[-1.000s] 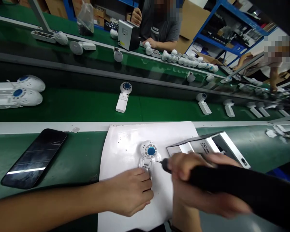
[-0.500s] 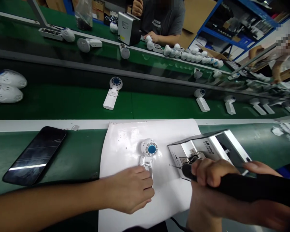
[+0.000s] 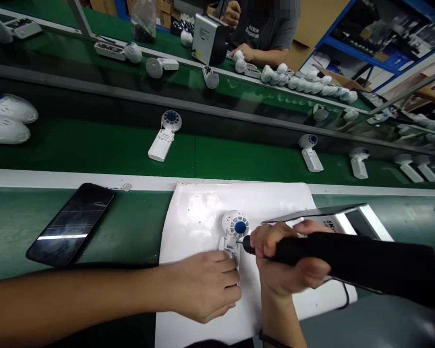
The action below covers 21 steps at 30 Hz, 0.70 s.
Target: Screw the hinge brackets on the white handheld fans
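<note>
On a white sheet (image 3: 192, 227) lies a small white handheld fan (image 3: 235, 224) with a round head and a blue centre. My left hand (image 3: 206, 285) is closed over its handle and presses it against the sheet. A black electric screwdriver (image 3: 311, 249) is gripped in my right hand (image 3: 286, 256). Its thin bit reaches the joint between the fan's head and handle; whether it touches a screw cannot be made out. Behind my right hand stands a silver metal box (image 3: 369, 220) with dark lettering, partly hidden by the hand and tool.
A black phone (image 3: 72, 224) lies at the left on the green bench. Beyond the white edge, a green conveyor carries more white fans (image 3: 163, 140). Across it a person (image 3: 261, 34) sits behind another metal box (image 3: 208, 38) and a row of white fans (image 3: 300, 84).
My right hand has carried the screwdriver left from the metal box to the fan. My left hand still holds the fan's handle. The view has shifted slightly.
</note>
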Each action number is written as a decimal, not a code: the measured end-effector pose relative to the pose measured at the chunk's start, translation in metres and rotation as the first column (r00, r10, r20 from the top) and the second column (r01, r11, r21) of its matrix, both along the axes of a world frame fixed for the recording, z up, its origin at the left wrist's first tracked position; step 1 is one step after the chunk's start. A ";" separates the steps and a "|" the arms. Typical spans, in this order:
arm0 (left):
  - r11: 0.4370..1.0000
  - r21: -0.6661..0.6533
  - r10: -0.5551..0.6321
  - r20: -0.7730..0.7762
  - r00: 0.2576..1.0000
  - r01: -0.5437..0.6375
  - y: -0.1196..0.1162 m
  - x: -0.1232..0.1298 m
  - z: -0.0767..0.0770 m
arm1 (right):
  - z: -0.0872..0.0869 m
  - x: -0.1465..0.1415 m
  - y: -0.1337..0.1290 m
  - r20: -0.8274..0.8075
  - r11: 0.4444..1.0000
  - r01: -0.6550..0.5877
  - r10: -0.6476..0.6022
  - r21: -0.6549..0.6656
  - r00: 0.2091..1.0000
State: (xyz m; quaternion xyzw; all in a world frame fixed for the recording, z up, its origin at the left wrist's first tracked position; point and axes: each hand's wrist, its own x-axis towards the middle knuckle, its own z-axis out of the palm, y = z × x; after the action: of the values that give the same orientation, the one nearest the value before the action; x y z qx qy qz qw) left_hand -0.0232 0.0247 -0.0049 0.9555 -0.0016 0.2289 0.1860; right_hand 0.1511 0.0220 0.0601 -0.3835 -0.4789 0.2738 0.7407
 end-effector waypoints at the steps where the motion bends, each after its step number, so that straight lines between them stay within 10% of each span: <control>1: 1.000 0.000 0.002 0.002 1.000 -0.002 0.000 0.000 0.000 | -0.002 -0.001 0.001 -0.005 1.000 -0.010 0.010 -0.020 1.000; 14: 0.964 0.203 0.181 -0.034 0.983 -0.171 -0.008 0.004 -0.015 | -0.009 0.001 -0.004 -0.128 0.993 0.108 -0.101 0.053 0.987; 18: 0.793 0.332 0.593 -0.228 0.773 -0.511 0.076 -0.009 -0.004 | -0.013 0.021 -0.015 -0.130 0.905 0.368 -0.347 0.212 0.929; 21: 0.606 0.375 0.795 -0.251 0.552 -0.701 0.158 -0.032 0.024 | -0.019 0.029 -0.016 -0.142 0.940 0.287 -0.264 0.182 0.954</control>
State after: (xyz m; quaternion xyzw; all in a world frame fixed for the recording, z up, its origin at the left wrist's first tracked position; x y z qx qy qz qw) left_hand -0.0551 0.1831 0.0195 0.9027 0.4187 0.0874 -0.0464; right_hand 0.1806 0.0058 0.0415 -0.3537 -0.4018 0.1395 0.8331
